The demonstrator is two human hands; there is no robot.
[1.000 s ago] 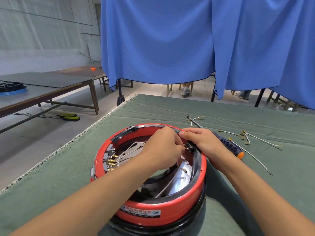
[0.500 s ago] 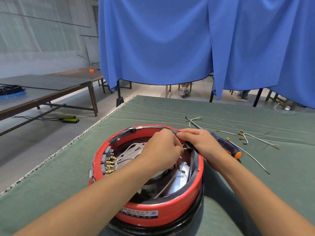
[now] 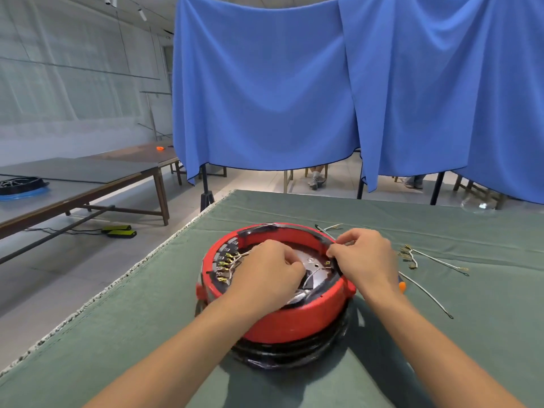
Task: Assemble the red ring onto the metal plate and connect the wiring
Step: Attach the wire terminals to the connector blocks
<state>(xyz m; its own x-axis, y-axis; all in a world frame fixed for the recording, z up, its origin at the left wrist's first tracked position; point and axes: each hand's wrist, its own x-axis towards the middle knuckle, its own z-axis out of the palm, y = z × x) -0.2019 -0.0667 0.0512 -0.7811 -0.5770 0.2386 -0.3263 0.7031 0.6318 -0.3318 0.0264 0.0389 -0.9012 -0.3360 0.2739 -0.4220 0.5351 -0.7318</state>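
— Could you read any writing on it?

— No. There was a small round stamp on the shiny metal plate [image 3: 312,260], too blurred to read, and no label showed on the red plastic ring [image 3: 290,320].

— What were your hands doing?

— My left hand [image 3: 266,273] was inside the ring, over the plate, fingers curled tight with the fingertips hidden underneath; I couldn't tell what they pinched. My right hand [image 3: 363,259] sat at the ring's far right rim, thumb and forefinger pinched narrow on a thin white wire [image 3: 341,242] at the black inner band [image 3: 259,234].

— And where was the ring?

— On a stack of black round parts [image 3: 290,350], standing on the green cloth-covered table [image 3: 147,325] right in front of me. It circled the metal plate. Along its inner left side ran a row of brass terminals [image 3: 225,266] with white leads attached.

— Anything beside it?

— Loose white wires with brass ends [image 3: 424,257] lay on the cloth to the right, and an orange tool tip [image 3: 401,286] peeked out just behind my right wrist.
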